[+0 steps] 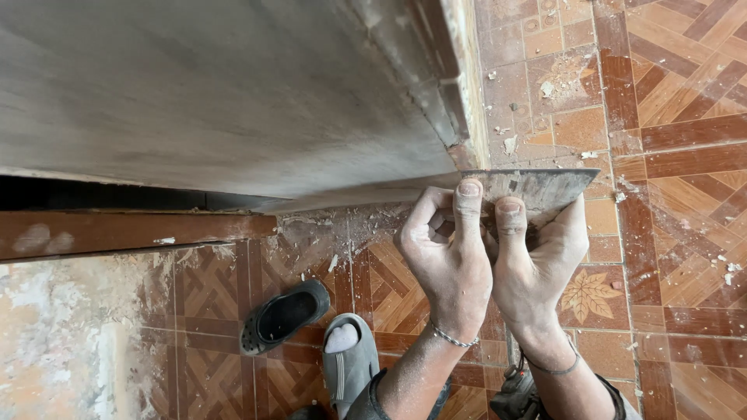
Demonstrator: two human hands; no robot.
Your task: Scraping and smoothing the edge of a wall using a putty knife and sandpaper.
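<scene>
Grey wall (218, 85); grey metal scraper blade (537, 189); orange-brown geometric floor tiles (685, 194), one leaf motif; black clog (284, 315); grey slipper (350, 362), white sock.

A single head-worn camera looks steeply down from just above and close behind the hands (490, 257), facing a grey wall (233, 93) that fills the upper left, with the patterned tile floor (685, 233) spreading below and right.

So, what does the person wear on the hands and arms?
Both hands are bare and dusty with pale powder. The left hand has a thin silver chain bracelet at the wrist; the right hand has a thin dark band. Dark sleeve cuffs sit lower.
</scene>
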